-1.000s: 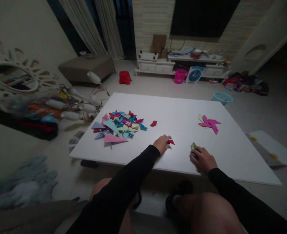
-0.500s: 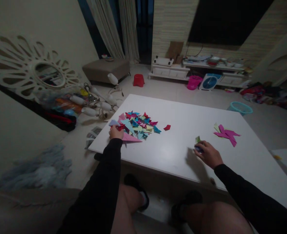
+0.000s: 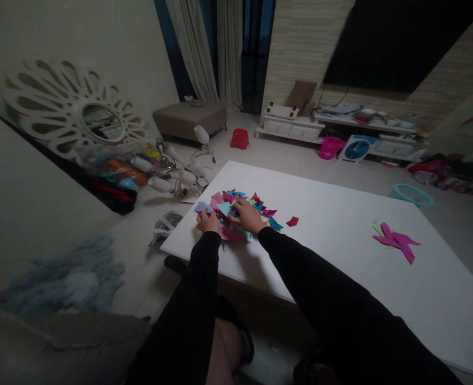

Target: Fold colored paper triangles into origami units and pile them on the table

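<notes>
A heap of folded paper pieces (image 3: 226, 235) in pink, teal, red, yellow and blue lies at the left end of the white table (image 3: 325, 214). At the heap's left side is my left hand (image 3: 209, 222), its fingers closed around folded paper; a lavender piece (image 3: 203, 206) shows at the fingertips. My right hand (image 3: 248, 215) is over the middle of the heap, pinching a small folded paper piece with a green tip (image 3: 235, 201) and a dark blue part. The fingers partly cover what each hand holds.
A lone red paper piece (image 3: 292, 221) lies right of the heap. Magenta folded strips (image 3: 397, 240) with light green ones rest farther right. Beyond the table stand a red stool (image 3: 239, 139), a pink bin (image 3: 331, 147) and a turquoise basket (image 3: 413, 195). Lamp arms (image 3: 180, 176) lie on the floor at left.
My right hand has moved left across the table to the heap, carrying its folded paper piece. My left hand stays at the heap's left side. The view has shifted slightly.
</notes>
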The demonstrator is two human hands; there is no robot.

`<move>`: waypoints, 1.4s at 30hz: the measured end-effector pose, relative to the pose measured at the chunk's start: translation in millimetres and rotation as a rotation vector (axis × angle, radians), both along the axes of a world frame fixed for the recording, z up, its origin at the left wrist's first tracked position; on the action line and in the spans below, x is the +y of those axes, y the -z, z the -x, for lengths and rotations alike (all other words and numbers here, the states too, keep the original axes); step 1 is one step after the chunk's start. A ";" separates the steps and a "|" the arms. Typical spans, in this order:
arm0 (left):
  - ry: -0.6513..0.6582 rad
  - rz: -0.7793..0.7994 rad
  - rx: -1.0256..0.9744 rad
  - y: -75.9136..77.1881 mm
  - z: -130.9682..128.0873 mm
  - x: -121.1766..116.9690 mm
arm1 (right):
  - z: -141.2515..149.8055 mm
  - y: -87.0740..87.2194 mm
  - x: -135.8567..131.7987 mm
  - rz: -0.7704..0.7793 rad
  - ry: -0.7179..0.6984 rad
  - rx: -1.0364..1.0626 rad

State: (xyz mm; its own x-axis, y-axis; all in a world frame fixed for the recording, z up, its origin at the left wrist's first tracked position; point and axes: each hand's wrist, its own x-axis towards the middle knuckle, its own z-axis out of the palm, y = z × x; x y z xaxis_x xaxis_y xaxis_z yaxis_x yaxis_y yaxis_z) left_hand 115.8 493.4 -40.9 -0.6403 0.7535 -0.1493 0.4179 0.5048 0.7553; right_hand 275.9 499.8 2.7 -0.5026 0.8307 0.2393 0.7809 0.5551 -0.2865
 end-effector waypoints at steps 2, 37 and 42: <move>-0.018 0.016 -0.023 0.5 3.3 3.2 | 25.5 2.7 6.1 0.009 -0.077 0.006; 0.197 0.029 0.015 6.4 -24.9 -3.7 | -17.1 17.6 69.3 0.192 0.285 0.333; 0.260 0.023 0.011 1.9 -30.3 -7.5 | 36.4 0.3 73.2 0.111 0.022 0.268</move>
State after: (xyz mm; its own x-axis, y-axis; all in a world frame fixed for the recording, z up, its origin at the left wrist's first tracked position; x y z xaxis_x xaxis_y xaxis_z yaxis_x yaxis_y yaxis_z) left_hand 146.1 485.9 -42.7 -0.4270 0.8895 -0.1626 0.5444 0.3964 0.7393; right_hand 239.4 573.0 2.4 -0.4153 0.8692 0.2683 0.6808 0.4926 -0.5421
